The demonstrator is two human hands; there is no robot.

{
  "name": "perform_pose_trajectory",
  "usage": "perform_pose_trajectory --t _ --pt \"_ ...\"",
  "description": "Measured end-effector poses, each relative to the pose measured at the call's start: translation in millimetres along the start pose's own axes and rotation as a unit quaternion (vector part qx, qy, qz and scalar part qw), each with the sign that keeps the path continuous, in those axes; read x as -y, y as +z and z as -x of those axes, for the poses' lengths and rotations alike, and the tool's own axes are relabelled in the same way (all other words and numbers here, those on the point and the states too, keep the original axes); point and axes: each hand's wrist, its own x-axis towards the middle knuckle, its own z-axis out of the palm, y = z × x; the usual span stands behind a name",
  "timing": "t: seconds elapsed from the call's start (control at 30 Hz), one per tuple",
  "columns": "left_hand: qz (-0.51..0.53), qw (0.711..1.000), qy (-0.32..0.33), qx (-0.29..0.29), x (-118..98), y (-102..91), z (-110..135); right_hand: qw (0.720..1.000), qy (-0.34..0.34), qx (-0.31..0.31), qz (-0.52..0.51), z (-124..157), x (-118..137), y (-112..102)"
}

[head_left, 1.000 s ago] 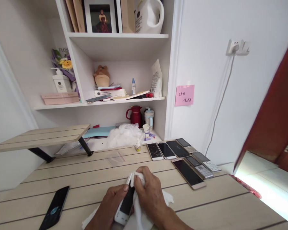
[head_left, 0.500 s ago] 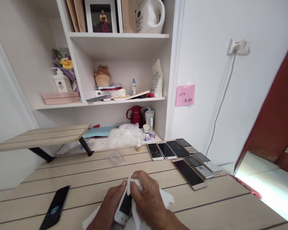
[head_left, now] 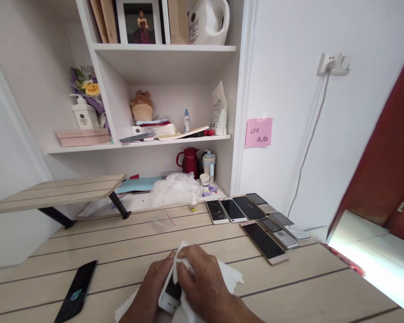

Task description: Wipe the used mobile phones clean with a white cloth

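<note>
A white phone point(head_left: 170, 296) with a dark screen is tilted up at the front of the table. My left hand point(head_left: 151, 287) is closed around its left edge, thumb near the top. My right hand point(head_left: 204, 278) pinches a white tissue point(head_left: 230, 276) and presses it against the upper part of the screen. More of the tissue hangs below and spreads on both sides under my hands. The lower end of the phone shows; its back and right edge are hidden.
A black phone point(head_left: 76, 289) lies to the left. Several phones, among them a gold one point(head_left: 264, 242), lie at the right back. A small bottle point(head_left: 193, 204) and a clear plastic bag point(head_left: 161, 223) are behind my hands. A low wooden stand point(head_left: 60, 193) occupies the left rear.
My right hand has shifted slightly left and down along the phone's screen with the tissue. The left hand still grips the phone, which has barely moved.
</note>
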Motion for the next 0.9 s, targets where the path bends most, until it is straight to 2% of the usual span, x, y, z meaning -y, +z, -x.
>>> perform_pose_trajectory --t 0.07,0.13,0.23,0.33,0.4,0.53,0.6,0.67,0.73,0.8,0.9 --pt "0.007 0.999 -0.037 0.012 -1.0 1.2 -1.6 0.999 0.028 -0.026 0.01 -0.3 -1.1 0.1" --pt "0.008 0.998 -0.056 0.024 -4.3 2.9 -2.2 0.999 0.027 -0.035 0.015 -0.4 0.7 0.4" --pt "0.037 0.997 -0.06 0.01 -6.0 2.4 -2.3 0.997 -0.06 0.024 0.029 3.6 9.1 3.5" --pt "0.113 0.991 -0.077 -0.011 3.7 -0.9 -3.1 0.984 -0.153 0.078 0.053 8.3 15.9 6.6" --pt "0.142 0.987 -0.074 -0.019 14.7 -3.0 -3.5 0.984 -0.146 0.069 0.071 8.4 16.4 5.9" --pt "0.105 0.994 0.01 -0.038 28.9 -7.7 -2.7 0.994 -0.068 0.023 0.085 6.4 14.3 3.6" --pt "0.099 0.995 -0.025 -0.021 27.7 -10.9 -2.6 0.99 -0.099 0.048 0.089 8.9 14.9 6.6" --pt "0.109 0.992 -0.065 -0.012 22.8 -13.0 -3.4 0.978 -0.166 0.083 0.094 12.8 16.3 10.9" --pt "0.119 0.991 -0.058 -0.028 17.4 -11.8 -4.9 0.971 -0.196 0.095 0.099 14.8 16.7 12.9" --pt "0.135 0.988 -0.067 -0.038 13.6 -7.1 -6.4 0.98 -0.153 0.074 0.101 13.7 15.7 11.0" --pt "0.158 0.983 -0.096 -0.016 13.0 -1.0 -6.4 0.993 -0.069 0.033 0.094 10.9 13.7 7.4"
